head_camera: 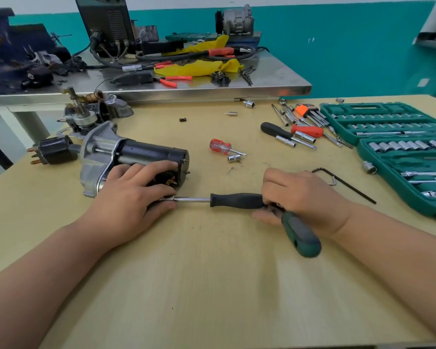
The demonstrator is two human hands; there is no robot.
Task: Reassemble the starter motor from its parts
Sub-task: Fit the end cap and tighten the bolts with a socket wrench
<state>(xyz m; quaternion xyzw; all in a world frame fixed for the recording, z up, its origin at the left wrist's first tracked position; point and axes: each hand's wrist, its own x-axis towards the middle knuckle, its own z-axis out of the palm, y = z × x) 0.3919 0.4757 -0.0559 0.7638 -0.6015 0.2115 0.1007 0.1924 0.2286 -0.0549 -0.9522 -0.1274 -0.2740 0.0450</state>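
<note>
The silver-and-black cylindrical starter motor (pixel 136 152) lies on its side near the left edge of the pale wooden bench (pixel 212 273). Your left hand (pixel 134 190) is curled over the motor's black rear end and holds it down. Your right hand (pixel 302 195) grips the rear of the black-handled steel-shaft driver (pixel 237 200), whose tip meets the motor beside your left thumb. A green-and-grey ratchet handle (pixel 301 235) juts from that grip toward you. The open green socket case (pixel 388 122) sits at the right edge.

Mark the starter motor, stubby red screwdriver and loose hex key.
starter motor (pixel 146 153), head view, black cylindrical body.
stubby red screwdriver (pixel 219 146), head view, clear handle.
loose hex key (pixel 355 189), head view, long arm.
</note>
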